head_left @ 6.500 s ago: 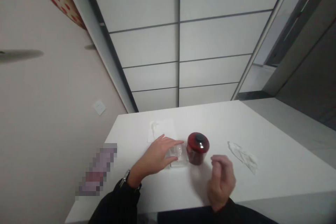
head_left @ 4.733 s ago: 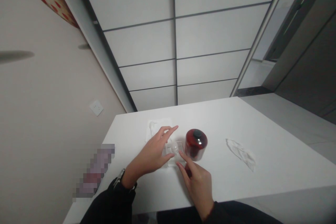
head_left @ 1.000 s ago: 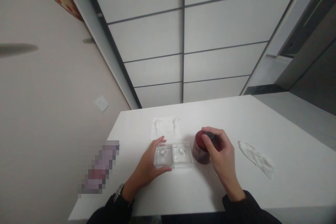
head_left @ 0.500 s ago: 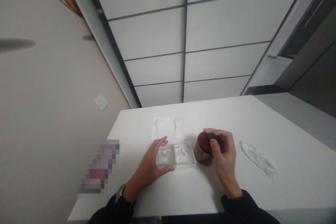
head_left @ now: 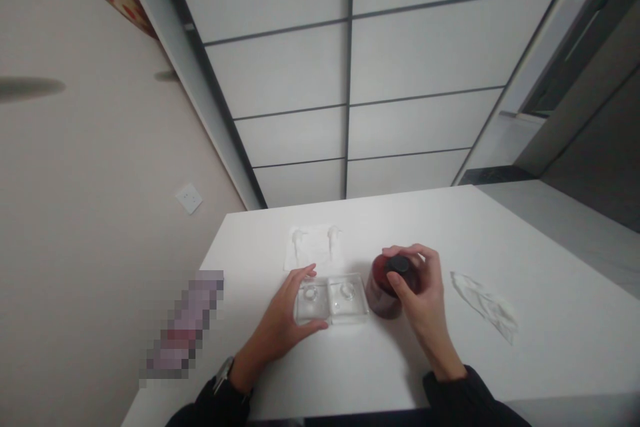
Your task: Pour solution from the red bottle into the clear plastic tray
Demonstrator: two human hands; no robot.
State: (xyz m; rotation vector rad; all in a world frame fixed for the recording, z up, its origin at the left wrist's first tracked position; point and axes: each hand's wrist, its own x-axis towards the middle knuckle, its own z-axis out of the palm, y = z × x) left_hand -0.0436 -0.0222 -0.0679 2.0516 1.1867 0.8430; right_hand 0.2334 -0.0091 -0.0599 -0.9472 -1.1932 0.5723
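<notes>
My left hand [head_left: 281, 323] spans the left end of a clear two-part container [head_left: 349, 300], its thumb along the near side and its fingers along the far side. Each half has a round opening on top. Close to the container's right side stands a dark red bottle [head_left: 384, 298] with a black cap [head_left: 399, 263]. My right hand [head_left: 423, 293] is closed round the bottle's upper part, thumb beside the cap. Two white pump heads [head_left: 333, 235] lie beyond the container on a white sheet [head_left: 315, 257].
A crumpled clear plastic wrapper [head_left: 485, 307] lies to the right on the white table [head_left: 550, 347]. At the left edge is a blurred-out pinkish item [head_left: 185, 323]. Panelled sliding doors [head_left: 300, 137] stand behind the table.
My right thumb and fingers have shifted from over the cap to beside it, so the cap's top now shows. My left hand stays on the container. The view has moved slightly.
</notes>
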